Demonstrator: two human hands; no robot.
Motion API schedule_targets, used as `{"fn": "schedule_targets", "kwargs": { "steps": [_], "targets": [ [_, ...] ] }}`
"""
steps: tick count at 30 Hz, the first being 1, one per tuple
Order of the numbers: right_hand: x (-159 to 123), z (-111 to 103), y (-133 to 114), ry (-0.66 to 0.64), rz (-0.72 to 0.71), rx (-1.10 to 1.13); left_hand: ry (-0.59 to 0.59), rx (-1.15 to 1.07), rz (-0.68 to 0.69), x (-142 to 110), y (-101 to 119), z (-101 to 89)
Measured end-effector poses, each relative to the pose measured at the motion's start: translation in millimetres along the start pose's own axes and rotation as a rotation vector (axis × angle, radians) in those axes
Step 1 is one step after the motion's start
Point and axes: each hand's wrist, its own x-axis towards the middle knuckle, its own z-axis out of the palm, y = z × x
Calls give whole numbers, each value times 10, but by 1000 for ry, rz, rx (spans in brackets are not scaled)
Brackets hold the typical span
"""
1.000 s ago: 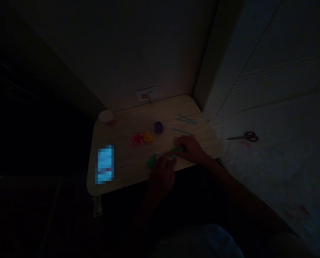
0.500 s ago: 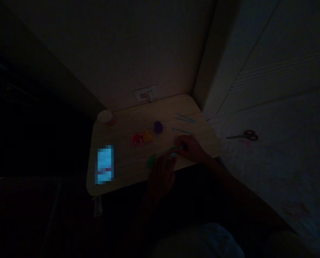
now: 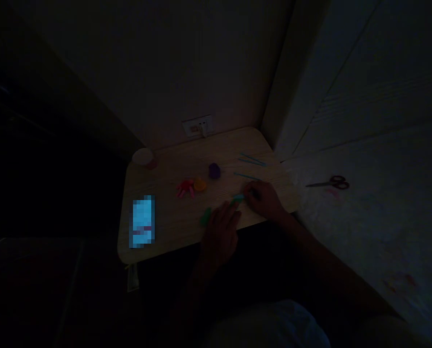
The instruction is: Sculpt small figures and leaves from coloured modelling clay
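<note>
Over the table's front part, my left hand (image 3: 221,229) lies with its fingers stretched out and pressed down on a small green piece (image 3: 235,202). A short light-blue strip (image 3: 238,197) runs from its fingertips towards my right hand (image 3: 264,199). My right fingers are pinched together at the strip's right end; the exact grip is dim. Left of my left hand lies a green lump (image 3: 205,217), partly covered by it. Farther back are a purple lump (image 3: 214,170), a round orange piece (image 3: 200,184) and a red-pink piece with finger-like prongs (image 3: 185,188).
Several thin blue sticks (image 3: 248,176) lie at the back right of the wooden table (image 3: 172,227). A lit phone-like screen (image 3: 142,222) is at the left, below a cup (image 3: 143,157). Scissors (image 3: 330,183) lie on the pale surface at right. A wall socket (image 3: 197,126) is behind.
My left fingers have stretched out and flattened towards the green piece. My right hand has moved slightly right, and more of the light-blue strip shows between the hands.
</note>
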Motion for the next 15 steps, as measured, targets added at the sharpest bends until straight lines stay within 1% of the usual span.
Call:
{"fn": "schedule_targets", "kwargs": {
  "steps": [3,9,15],
  "targets": [
    [13,9,8,-30,15,-50,2,-14,-15,13,7,-10],
    [18,35,28,-56,0,-118,54,-72,-66,48,23,-28],
    [15,18,41,-5,55,-31,53,-54,-38,48,14,-32]
  ]
}}
